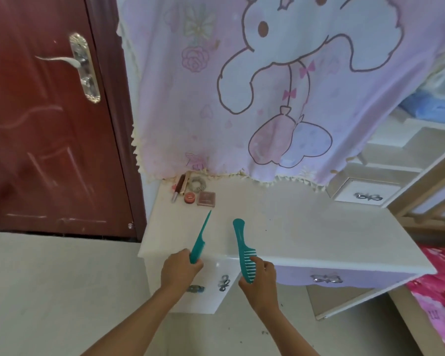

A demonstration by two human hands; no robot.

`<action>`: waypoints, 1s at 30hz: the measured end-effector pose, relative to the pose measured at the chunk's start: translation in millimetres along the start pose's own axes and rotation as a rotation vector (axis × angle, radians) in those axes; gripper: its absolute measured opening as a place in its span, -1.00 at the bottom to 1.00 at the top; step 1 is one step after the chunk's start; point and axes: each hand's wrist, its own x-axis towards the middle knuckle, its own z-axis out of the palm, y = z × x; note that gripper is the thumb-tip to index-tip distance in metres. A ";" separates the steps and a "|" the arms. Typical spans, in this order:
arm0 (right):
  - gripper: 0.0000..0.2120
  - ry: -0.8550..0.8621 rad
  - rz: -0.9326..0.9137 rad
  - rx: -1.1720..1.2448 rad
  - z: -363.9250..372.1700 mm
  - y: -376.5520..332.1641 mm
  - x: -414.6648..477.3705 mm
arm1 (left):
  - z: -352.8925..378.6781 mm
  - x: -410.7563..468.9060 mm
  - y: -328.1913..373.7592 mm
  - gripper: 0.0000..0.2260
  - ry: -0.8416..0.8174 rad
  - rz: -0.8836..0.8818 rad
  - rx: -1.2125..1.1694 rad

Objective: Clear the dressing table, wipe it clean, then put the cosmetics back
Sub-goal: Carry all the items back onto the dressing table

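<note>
**Left hand (180,265) and right hand (260,280), one comb each, at front of dressing table (319,235)**

Hard to tell if taking away or putting back. Either way, better to move both combs together, clear of small cosmetics (193,195) at table's back-left corner. Curled round toothed end of thin tail comb (199,242), over table's front-left part: left fingers. Closed on teeth of wide comb (243,249), at table's front edge: right fingers.

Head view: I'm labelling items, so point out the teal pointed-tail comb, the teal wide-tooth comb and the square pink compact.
Teal pointed-tail comb (202,233): head view, thin tail.
Teal wide-tooth comb (240,240): head view, handle.
Square pink compact (206,198): head view, lid centre.
</note>
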 end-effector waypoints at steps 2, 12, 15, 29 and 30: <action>-0.55 -0.039 0.008 -0.022 -3.0 1.4 20.1 | 4.4 17.0 16.5 -0.84 0.000 -0.003 0.024; -0.53 -0.074 0.065 -0.033 -7.0 20.8 91.5 | 41.6 88.6 64.7 -0.76 -0.024 -0.062 0.091; -0.53 -0.062 0.087 -0.059 -5.9 21.7 108.7 | 48.4 117.4 79.5 -0.75 -0.048 -0.042 0.127; -0.56 0.001 0.103 -0.116 6.0 -4.0 164.0 | 60.0 203.0 98.2 -0.73 -0.120 0.061 0.500; -0.56 -0.003 0.103 -0.125 8.1 -4.0 165.6 | 60.0 203.7 96.7 -0.71 -0.128 0.074 0.502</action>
